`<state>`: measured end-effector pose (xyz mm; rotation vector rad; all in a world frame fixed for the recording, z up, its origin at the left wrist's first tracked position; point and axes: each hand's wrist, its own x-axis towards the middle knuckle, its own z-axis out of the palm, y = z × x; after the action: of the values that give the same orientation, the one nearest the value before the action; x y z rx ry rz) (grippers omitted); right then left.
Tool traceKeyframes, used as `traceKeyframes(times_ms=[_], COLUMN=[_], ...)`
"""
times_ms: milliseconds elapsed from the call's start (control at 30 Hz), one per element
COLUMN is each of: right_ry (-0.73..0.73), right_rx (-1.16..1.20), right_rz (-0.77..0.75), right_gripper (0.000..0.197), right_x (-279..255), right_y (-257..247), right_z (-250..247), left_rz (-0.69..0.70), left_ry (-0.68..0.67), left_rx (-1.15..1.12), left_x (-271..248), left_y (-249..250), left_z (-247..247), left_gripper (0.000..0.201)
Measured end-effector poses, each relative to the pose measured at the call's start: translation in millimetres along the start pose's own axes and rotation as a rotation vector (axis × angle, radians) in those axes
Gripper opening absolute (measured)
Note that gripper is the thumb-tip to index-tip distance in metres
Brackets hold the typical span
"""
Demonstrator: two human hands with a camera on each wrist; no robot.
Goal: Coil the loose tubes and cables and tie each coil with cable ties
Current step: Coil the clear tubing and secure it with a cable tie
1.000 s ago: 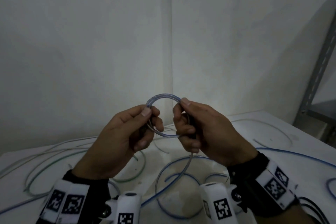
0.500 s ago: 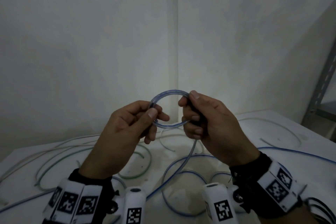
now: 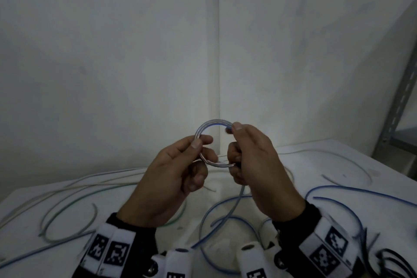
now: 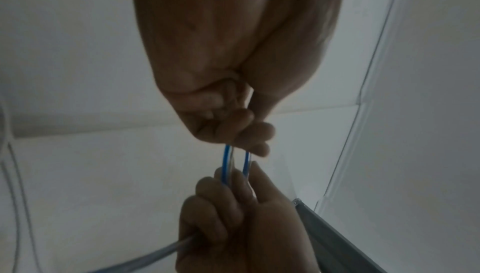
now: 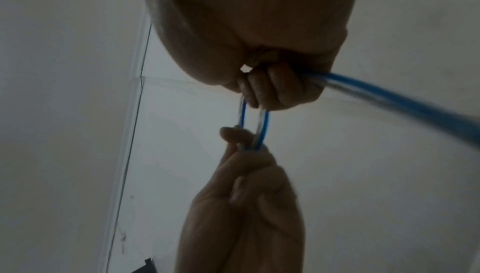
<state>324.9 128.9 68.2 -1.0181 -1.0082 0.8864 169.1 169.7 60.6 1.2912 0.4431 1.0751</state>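
Observation:
A clear tube with a blue stripe is bent into a small coil (image 3: 212, 123) held up in front of the wall. My left hand (image 3: 180, 171) pinches the coil's left side between thumb and fingers. My right hand (image 3: 250, 160) grips its right side, thumb on top. The tube's loose tail (image 3: 234, 205) hangs from the right fist down to the white table (image 3: 338, 165). In the left wrist view two strands (image 4: 235, 162) run between the hands. The right wrist view shows the same strands (image 5: 253, 125) and the tail (image 5: 389, 96) leaving the fist.
More loose tubes lie on the table: blue ones (image 3: 349, 192) at the right, white and green ones (image 3: 67, 198) at the left. Black cables (image 3: 397, 262) sit at the lower right corner. A grey metal shelf upright (image 3: 399, 97) stands at the right edge.
Both hands have stayed on the coil and lifted it a little. The left thumb has slid up the coil's left side and the loop looks rounder.

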Motion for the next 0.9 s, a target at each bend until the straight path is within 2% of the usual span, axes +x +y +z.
traceKeyframes(times_ms=[67,200,300,433,567,733,900], right_ry=[0.090,0.113,0.104,0.111,0.157,0.159,0.101], right_rx=[0.003,-0.033,-0.100,-0.051,-0.018,-0.015,-0.065], right_rz=[0.019,0.044,0.026,0.042,0.014,-0.025,0.022], right_gripper=[0.024,0.028,0.029,0.031,0.033,0.024,0.023], right_x=[1,5,6,8,10,11,12], right_y=[3,0,-1,-4,-8,-7,-7], right_z=[1,-9,-9,-11,-15,-20,-24], left_rz=[-0.017,-0.032,-0.076,-0.048,0.032,0.044,0.016], left_ry=[0.026,-0.076,-0.098,0.000,0.060,0.016,-0.020], left_rx=[-0.005,0.236,0.092,-0.070,-0.051,0.020,0.111], left_x=[7,18,20,26,25,24,24], left_y=[-3,5,7,-6,-19,-15,-6], left_z=[5,-2,-2,9,20,18,8], left_gripper=[0.026,0.029,0.034,0.030,0.025,0.029,0.027])
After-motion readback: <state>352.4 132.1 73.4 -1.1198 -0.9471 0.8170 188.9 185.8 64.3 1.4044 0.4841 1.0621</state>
